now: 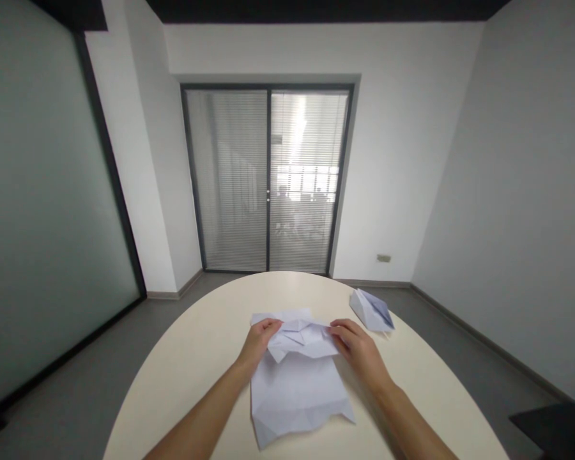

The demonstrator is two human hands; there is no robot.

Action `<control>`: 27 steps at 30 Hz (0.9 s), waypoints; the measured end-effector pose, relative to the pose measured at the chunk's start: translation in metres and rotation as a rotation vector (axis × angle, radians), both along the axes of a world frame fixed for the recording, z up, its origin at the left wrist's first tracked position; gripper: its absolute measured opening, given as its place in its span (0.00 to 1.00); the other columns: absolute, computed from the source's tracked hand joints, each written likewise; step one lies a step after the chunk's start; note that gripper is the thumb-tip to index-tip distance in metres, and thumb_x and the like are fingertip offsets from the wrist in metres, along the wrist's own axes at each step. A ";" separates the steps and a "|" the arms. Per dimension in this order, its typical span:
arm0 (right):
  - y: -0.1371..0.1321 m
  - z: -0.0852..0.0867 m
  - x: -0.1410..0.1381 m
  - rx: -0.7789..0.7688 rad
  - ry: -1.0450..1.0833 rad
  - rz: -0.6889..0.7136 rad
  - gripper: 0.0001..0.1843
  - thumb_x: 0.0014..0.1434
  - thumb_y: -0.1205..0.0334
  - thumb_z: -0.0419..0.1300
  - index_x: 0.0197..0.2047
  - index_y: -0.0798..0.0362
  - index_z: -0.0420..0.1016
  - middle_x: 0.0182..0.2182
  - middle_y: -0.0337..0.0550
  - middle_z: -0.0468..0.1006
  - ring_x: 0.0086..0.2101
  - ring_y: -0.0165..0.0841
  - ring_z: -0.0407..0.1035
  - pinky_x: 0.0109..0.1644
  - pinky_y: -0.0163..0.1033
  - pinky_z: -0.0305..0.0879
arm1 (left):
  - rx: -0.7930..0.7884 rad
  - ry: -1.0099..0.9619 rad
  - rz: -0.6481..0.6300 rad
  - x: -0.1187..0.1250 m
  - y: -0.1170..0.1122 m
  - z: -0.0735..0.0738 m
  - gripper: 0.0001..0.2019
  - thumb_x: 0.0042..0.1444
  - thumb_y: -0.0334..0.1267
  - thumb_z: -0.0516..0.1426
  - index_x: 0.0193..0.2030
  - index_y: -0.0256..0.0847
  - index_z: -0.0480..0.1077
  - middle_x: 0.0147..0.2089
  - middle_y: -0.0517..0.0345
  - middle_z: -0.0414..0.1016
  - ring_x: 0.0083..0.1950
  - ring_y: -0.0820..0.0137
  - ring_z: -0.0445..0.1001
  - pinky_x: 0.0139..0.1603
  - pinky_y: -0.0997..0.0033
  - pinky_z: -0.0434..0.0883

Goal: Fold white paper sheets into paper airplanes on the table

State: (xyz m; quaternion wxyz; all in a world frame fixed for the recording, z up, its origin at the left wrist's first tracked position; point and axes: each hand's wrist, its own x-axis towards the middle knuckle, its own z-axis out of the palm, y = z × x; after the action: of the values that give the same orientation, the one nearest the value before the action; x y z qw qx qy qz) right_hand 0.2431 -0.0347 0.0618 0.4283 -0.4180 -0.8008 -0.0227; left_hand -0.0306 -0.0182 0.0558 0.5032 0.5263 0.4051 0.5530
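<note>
Currently my left hand (264, 337) and right hand (357, 345) pinch paper (309, 347); looks part-folded, unfinished. Folded piece (371, 311) nearby.

The room is lit softly and a little dimly, brightest at the door's right pane (306, 140), where glare washes out what lies beyond. A faint shadow edges the right forearm (407, 409) on the desk (182, 370). Wide-angle distortion stretches the side walls (522, 166); fine detail looks slightly smeared.
</note>
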 end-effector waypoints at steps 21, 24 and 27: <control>0.003 0.000 -0.011 -0.425 0.901 0.088 0.23 0.55 0.38 0.62 0.37 0.48 0.63 0.20 0.31 0.69 0.23 0.30 0.63 0.29 0.35 0.61 | 0.297 0.395 -0.042 0.008 -0.017 -0.014 0.28 0.49 0.31 0.62 0.59 0.46 0.67 0.62 0.48 0.68 0.59 0.60 0.70 0.48 0.66 0.71; 0.003 0.000 -0.011 -0.487 0.981 0.114 0.24 0.54 0.37 0.63 0.39 0.46 0.62 0.21 0.32 0.71 0.23 0.31 0.65 0.28 0.35 0.62 | 0.301 0.401 -0.004 0.007 -0.015 -0.013 0.23 0.52 0.33 0.60 0.56 0.45 0.70 0.55 0.51 0.74 0.53 0.62 0.73 0.45 0.68 0.72; 0.001 0.003 -0.014 -0.544 1.006 0.111 0.27 0.50 0.36 0.65 0.40 0.46 0.62 0.20 0.30 0.70 0.21 0.31 0.65 0.26 0.35 0.63 | 0.264 0.374 0.139 0.004 -0.009 -0.010 0.11 0.56 0.41 0.59 0.45 0.41 0.73 0.39 0.55 0.77 0.38 0.66 0.74 0.38 0.69 0.70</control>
State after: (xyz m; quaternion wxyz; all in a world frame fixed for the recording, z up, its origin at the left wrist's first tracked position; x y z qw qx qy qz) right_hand 0.2288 -0.0338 0.0650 0.6343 -0.4299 -0.4962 0.4082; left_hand -0.0269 -0.0272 0.0459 0.3070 0.6517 0.4508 0.5271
